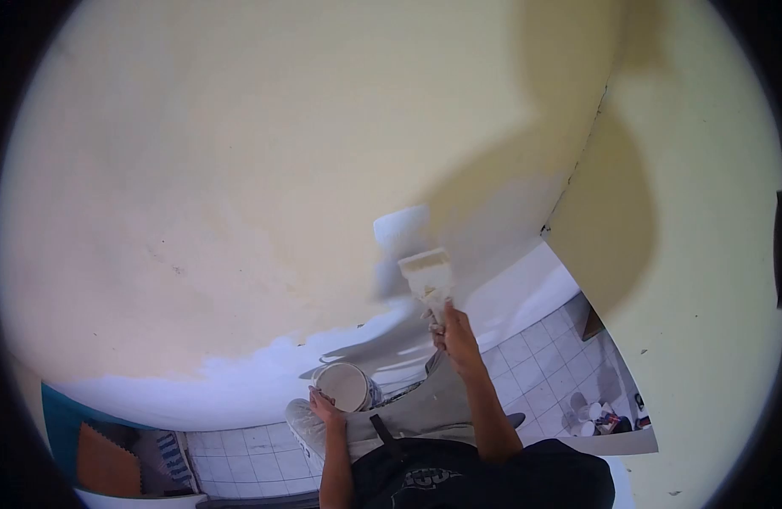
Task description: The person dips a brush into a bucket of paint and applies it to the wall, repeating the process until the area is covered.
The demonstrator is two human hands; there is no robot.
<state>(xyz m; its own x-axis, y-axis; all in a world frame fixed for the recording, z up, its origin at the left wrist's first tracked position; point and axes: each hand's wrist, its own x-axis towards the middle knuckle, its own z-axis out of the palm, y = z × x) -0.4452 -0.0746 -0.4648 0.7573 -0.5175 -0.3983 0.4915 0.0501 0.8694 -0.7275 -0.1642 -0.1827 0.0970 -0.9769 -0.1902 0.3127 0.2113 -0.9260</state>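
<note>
My right hand [457,333] is closed round the handle of a wide paintbrush [430,276], its bristles pointing up at the wall. Just above the bristles, a fresh white patch [401,225] shows on the cream wall [263,187]. Lower down, my left hand [325,407] grips the side of a paint bucket [364,405] by its rim. Pale paint [341,387] shows inside the bucket, which sits close to my knee.
White paint covers the wall's lower band [263,382]. A second wall [705,339] meets it at a cracked corner on the right. Cups and small items [590,416] stand on the tiled floor [526,365]. A brown panel [108,458] is at lower left.
</note>
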